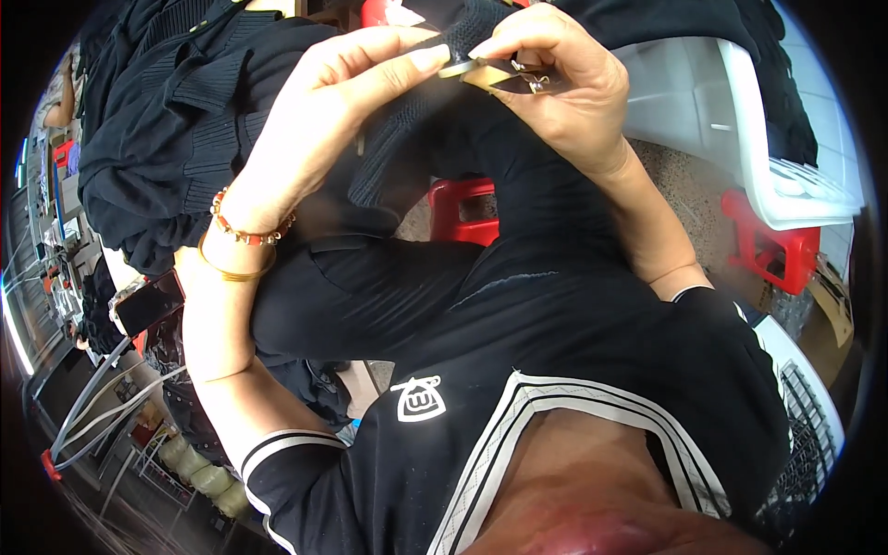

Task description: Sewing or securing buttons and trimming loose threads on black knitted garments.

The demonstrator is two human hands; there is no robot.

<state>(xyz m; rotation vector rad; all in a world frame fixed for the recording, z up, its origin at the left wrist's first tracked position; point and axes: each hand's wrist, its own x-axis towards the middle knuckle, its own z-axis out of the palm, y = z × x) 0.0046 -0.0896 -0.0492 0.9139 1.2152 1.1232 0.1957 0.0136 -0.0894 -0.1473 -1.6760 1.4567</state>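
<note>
Between thumb and fingers, my left hand (347,88) pinches the edge of a black knitted garment (470,30) at the top of the view. My right hand (578,92) is closed round a pair of thread snips (490,76), with a small metal spring showing near the palm. The blades point left and meet the knit right beside my left thumb. Some of the knit hangs down below my hands, over my dark trousers. My right fingertips also reach the garment's edge. Whether the blades are apart there is too small to tell.
A large heap of black knitwear (176,139) lies at the left. To the right stands a white plastic tub (754,139) with dark cloth over it. Red stools (462,215) show below and at the right. A phone (150,305) lies at the left, near grey cables (92,393).
</note>
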